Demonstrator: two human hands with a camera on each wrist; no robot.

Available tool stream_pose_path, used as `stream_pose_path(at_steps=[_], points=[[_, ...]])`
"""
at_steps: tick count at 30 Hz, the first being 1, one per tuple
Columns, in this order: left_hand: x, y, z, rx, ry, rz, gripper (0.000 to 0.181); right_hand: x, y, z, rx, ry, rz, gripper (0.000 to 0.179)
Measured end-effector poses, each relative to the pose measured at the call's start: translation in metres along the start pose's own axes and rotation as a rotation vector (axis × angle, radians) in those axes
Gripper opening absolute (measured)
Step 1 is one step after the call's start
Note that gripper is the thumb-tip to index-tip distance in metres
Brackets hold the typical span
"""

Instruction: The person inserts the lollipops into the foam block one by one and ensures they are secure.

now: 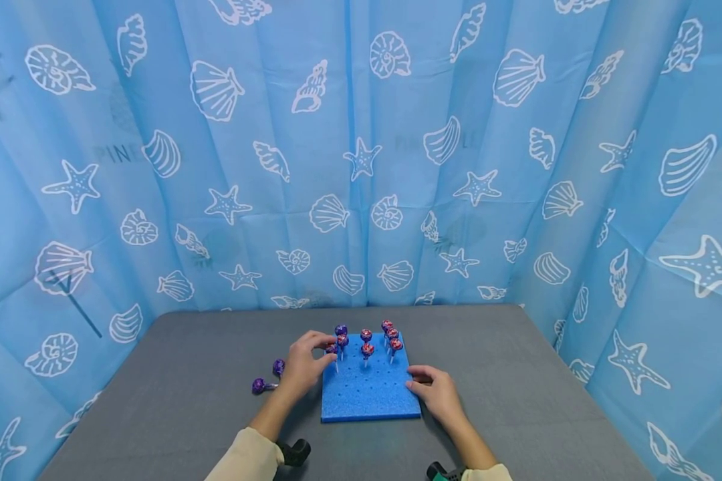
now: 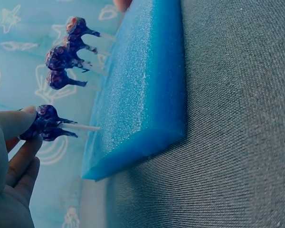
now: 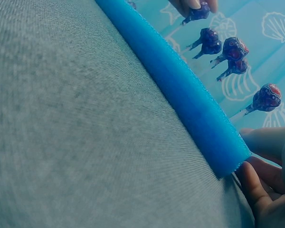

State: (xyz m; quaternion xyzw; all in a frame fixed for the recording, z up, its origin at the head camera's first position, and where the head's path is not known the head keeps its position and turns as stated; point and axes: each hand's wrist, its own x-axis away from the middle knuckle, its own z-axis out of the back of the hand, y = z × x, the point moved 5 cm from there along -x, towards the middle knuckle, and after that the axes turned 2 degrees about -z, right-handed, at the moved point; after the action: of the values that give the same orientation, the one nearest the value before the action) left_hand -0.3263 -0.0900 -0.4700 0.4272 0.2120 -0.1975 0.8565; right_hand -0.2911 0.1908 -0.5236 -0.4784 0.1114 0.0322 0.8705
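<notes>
A blue foam board (image 1: 370, 397) with rows of small holes lies on the table. My left hand (image 1: 302, 366) pinches a purple-wrapped lollipop (image 2: 46, 124) by its head between thumb and fingers, over the board's left side. Its white stick points down, with the lower end right at the board's surface. My right hand (image 1: 438, 394) holds the board's right edge, thumb and fingers at the corner in the right wrist view. Several lollipops stand upright in the board: purple ones (image 1: 341, 330) at the left, red-topped ones in the middle (image 1: 368, 349) and at the right (image 1: 396, 345).
Two loose purple lollipops (image 1: 259, 385) lie on the grey table (image 1: 216, 347), left of my left hand. A blue curtain (image 1: 361, 174) with white shell prints hangs behind and beside the table. Dark devices (image 1: 295, 452) sit at both wrists.
</notes>
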Motion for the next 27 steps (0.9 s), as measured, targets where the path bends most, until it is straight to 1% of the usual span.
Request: stream_pose_path(at_steps=[4,14,27], points=[[0.0007,0.0012,-0.0012,-0.015,-0.003,-0.003,0.026,0.0006,-0.0007,0.0009,-0.002,-0.001,0.003,0.023],[0.0049,0.0011,-0.0049,-0.049,-0.016,0.013,0.028,0.0006,-0.0004,0.0007,-0.001,-0.008,-0.003,0.023],[0.0046,-0.0039,-0.0065,-0.043,-0.018,0.021,0.027,-0.0008,0.0004,-0.0007,-0.015,-0.011,-0.017,0.023]])
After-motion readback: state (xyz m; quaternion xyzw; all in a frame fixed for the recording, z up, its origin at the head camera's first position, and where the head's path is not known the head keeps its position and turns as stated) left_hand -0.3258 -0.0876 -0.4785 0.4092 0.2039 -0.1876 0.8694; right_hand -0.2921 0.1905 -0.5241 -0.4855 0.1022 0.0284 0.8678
